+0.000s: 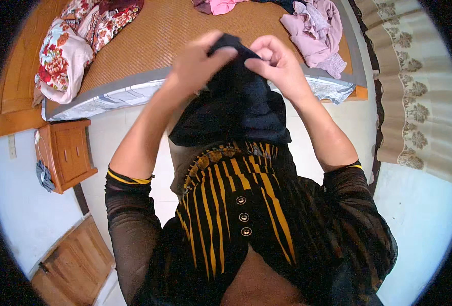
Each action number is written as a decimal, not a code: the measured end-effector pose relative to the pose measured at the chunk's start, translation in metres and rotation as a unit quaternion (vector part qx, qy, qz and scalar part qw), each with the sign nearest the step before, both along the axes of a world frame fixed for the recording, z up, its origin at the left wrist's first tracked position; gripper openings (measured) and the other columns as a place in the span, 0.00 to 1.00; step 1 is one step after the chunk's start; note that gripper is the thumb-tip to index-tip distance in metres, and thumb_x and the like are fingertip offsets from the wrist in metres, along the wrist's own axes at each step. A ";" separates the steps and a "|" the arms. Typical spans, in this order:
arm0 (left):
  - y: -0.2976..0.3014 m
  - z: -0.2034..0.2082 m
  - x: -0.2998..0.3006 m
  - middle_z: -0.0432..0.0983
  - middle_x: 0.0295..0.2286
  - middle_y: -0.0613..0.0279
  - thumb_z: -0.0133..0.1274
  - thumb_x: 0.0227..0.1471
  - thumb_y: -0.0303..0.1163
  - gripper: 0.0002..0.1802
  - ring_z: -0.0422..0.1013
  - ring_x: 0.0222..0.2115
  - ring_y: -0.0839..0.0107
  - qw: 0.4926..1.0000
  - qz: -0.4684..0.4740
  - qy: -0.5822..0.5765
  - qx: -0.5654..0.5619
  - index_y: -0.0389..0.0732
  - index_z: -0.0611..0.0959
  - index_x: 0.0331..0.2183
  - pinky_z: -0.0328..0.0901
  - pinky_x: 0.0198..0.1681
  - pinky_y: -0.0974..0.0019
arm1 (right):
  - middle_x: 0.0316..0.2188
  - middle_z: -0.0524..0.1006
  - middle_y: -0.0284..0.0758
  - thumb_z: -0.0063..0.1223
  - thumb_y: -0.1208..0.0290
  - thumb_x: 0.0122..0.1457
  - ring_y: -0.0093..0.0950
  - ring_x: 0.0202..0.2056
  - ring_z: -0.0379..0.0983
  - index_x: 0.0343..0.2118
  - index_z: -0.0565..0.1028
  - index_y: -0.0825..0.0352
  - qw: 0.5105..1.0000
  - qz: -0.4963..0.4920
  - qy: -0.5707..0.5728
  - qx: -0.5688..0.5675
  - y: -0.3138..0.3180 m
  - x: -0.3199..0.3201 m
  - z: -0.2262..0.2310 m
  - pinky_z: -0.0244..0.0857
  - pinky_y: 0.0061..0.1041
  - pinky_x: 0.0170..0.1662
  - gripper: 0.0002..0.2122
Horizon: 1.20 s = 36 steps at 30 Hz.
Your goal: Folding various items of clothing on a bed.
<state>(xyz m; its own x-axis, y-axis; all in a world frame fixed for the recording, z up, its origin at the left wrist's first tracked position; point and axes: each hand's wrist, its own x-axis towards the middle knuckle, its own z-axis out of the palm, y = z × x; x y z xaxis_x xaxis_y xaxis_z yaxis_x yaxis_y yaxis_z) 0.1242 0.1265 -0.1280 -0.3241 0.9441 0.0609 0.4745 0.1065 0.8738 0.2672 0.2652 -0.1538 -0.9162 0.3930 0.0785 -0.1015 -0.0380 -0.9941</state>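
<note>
A dark, nearly black garment hangs in front of me from both hands, its lower part bunched near my waist. My left hand grips its top edge, thumb over the cloth and fingers behind it. On the other side, my right hand pinches the cloth's upper right edge between thumb and curled fingers. Both hands are raised over the near edge of the bed. The folds hide what kind of garment it is.
Ahead is a bed with a woven brown mat. Floral bedding lies at its left, pink clothes at its right. A wooden nightstand stands left; a beige curtain hangs right. A wooden door is at lower left.
</note>
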 end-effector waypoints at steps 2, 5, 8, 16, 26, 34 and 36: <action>-0.005 0.016 -0.023 0.71 0.31 0.62 0.51 0.47 0.36 0.19 0.67 0.33 0.74 0.994 0.088 -0.033 0.052 0.35 0.71 0.39 0.62 0.37 0.72 | 0.22 0.70 0.24 0.55 0.78 0.48 0.15 0.26 0.66 0.31 0.68 0.68 0.997 0.040 0.000 -0.061 -0.011 0.003 0.003 0.60 0.15 0.30 0.08; -0.020 0.038 -0.047 0.71 0.31 0.67 0.49 0.49 0.28 0.13 0.67 0.32 0.81 0.969 0.087 -0.162 0.164 0.36 0.71 0.39 0.62 0.37 0.76 | 0.21 0.66 0.24 0.55 0.76 0.48 0.14 0.25 0.61 0.28 0.68 0.69 0.998 0.037 -0.039 0.033 -0.015 0.012 0.008 0.57 0.15 0.27 0.07; -0.044 0.059 -0.056 0.70 0.33 0.66 0.50 0.48 0.29 0.14 0.66 0.34 0.79 0.988 0.038 -0.110 0.100 0.36 0.70 0.38 0.60 0.40 0.75 | 0.19 0.62 0.24 0.55 0.73 0.49 0.13 0.23 0.56 0.26 0.68 0.70 0.994 0.034 -0.043 0.093 -0.018 0.019 0.020 0.53 0.16 0.25 0.08; -0.079 0.070 -0.040 0.67 0.40 0.39 0.51 0.27 0.34 0.17 0.68 0.36 0.56 0.939 -0.050 -0.340 0.022 0.38 0.67 0.24 0.64 0.38 0.60 | 0.20 0.66 0.27 0.53 0.71 0.51 0.15 0.25 0.60 0.30 0.69 0.69 0.994 0.054 0.030 0.092 -0.027 0.020 0.026 0.56 0.16 0.29 0.08; -0.070 0.087 -0.003 0.72 0.27 0.41 0.50 0.31 0.45 0.16 0.65 0.29 0.48 0.934 -0.171 -0.306 0.074 0.44 0.68 0.15 0.57 0.38 0.54 | 0.32 0.69 0.29 0.51 0.76 0.52 0.16 0.33 0.64 0.33 0.70 0.68 0.977 0.153 0.125 0.080 -0.022 0.005 0.048 0.58 0.16 0.39 0.06; -0.065 0.114 0.001 0.71 0.21 0.44 0.49 0.35 0.47 0.18 0.65 0.27 0.48 0.896 -0.229 -0.378 0.048 0.43 0.66 0.14 0.59 0.33 0.57 | 0.26 0.72 0.28 0.54 0.71 0.49 0.14 0.22 0.57 0.38 0.70 0.65 0.924 0.296 0.169 0.172 -0.015 -0.006 0.100 0.55 0.17 0.27 0.13; -0.067 0.118 -0.003 0.71 0.22 0.44 0.48 0.36 0.48 0.19 0.66 0.28 0.50 0.899 -0.216 -0.379 0.030 0.43 0.66 0.15 0.60 0.33 0.59 | 0.25 0.72 0.29 0.55 0.70 0.48 0.15 0.21 0.57 0.39 0.70 0.65 0.893 0.336 0.154 0.257 -0.011 -0.009 0.106 0.54 0.17 0.26 0.14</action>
